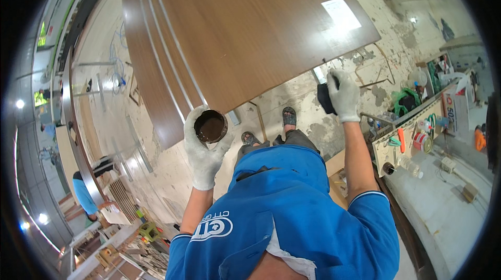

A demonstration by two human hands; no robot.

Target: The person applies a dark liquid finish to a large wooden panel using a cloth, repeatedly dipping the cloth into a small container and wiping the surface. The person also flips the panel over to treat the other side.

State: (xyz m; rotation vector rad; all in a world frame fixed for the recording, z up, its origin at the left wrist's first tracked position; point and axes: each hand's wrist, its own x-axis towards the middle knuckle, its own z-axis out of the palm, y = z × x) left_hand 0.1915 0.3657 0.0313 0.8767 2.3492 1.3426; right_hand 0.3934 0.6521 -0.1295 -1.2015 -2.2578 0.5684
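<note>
My left hand (pixel 201 147), in a whitish work glove, is closed around a round cup (pixel 211 126) with dark brown liquid inside. It is next to the near left corner of a large brown wood-grain panel (pixel 235 29) with three pale lengthwise strips. My right hand (pixel 344 94), gloved too, is closed just off the panel's near edge, toward the right. A dark, flat, cloth-like piece (pixel 326 99) hangs at its fingers. A thin dark tip shows between those fingers and the panel edge; I cannot make out what it belongs to.
A workbench (pixel 438 196) on the right holds a red-labelled can (pixel 422 142), a clear bottle (pixel 409 166) and hand tools. A white sheet (pixel 341 14) lies on the panel. Thin metal legs show under its edge. Another person (pixel 86 194) bends at the far left.
</note>
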